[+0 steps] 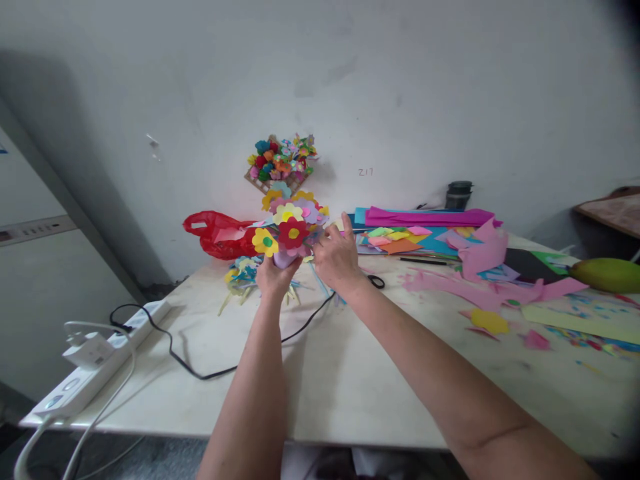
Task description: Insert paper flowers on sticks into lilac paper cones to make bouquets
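My left hand (274, 277) is wrapped around a pale purple holder (284, 259), possibly a cup, filled with paper flowers. A red paper flower (293, 233), a yellow paper flower (265, 242) and a cream paper flower (288, 215) face me at the front. My right hand (336, 257) is at the bunch's right side, with one finger raised and the others bent in against the flowers. What those fingers pinch is hidden. Below and behind my left hand lie more paper flowers and strips (243, 273).
A red plastic bag (217, 233) lies at the back left. On the right are coloured paper sheets (430, 217), pink scraps (480, 290) and a green-yellow fruit (607, 275). A black cable (200, 377) runs from the power strip (100, 373). A flower-filled basket (280, 160) is against the wall.
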Demonstrator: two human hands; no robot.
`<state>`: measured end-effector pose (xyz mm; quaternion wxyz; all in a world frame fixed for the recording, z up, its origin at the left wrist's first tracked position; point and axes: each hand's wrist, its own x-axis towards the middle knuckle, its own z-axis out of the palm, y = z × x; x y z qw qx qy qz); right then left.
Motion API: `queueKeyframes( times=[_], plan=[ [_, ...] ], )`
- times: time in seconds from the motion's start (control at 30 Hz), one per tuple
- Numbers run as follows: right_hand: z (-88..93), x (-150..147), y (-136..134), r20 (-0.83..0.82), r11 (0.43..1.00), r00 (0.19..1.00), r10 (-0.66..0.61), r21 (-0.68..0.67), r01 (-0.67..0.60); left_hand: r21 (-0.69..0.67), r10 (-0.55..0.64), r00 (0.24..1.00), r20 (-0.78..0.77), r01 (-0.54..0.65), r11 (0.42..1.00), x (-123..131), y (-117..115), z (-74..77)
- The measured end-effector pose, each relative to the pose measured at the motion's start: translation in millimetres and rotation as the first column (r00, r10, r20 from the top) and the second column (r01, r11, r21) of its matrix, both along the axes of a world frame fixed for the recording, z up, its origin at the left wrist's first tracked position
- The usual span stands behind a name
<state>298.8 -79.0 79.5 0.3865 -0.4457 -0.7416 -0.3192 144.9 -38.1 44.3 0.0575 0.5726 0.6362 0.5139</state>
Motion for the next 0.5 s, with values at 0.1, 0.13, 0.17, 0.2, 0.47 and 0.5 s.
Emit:
queueKeyframes(
  times=[0.1, 0.13, 0.17, 0.2, 0.47, 0.5],
  plan=[
    [1.5, -1, 0, 0.042, 0.999, 0.999, -0.032, 0.005, 0.031, 0.001, -0.011, 1.000, 0.003, 0.011, 1.000, 0, 1, -0.7],
    [2.1, -1, -1, 0.058, 0.999, 0.997, -0.042, -0.001, 0.042, 0.002, -0.014, 1.000, 0.001, 0.014, 1.000, 0, 2, -0.7],
    [2.5, -2, -1, 0.072, 0.999, 0.996, -0.048, -0.007, 0.049, -0.001, -0.015, 1.000, -0.003, 0.015, 1.000, 0, 2, -0.5],
    [2.7, -2, -1, 0.087, 0.999, 0.995, -0.049, -0.012, 0.050, -0.006, -0.016, 1.000, -0.008, 0.016, 1.000, 0, 1, -0.1],
    [0.0, -3, -1, 0.210, 0.999, 0.977, -0.034, 0.021, 0.030, -0.048, -0.025, 0.998, -0.054, 0.022, 0.999, 7, -8, 5.7],
    [0.0, -2, -1, 0.217, 0.999, 0.976, -0.035, 0.022, 0.030, -0.051, -0.025, 0.998, -0.057, 0.022, 0.998, 7, -8, 5.9]
  ],
)
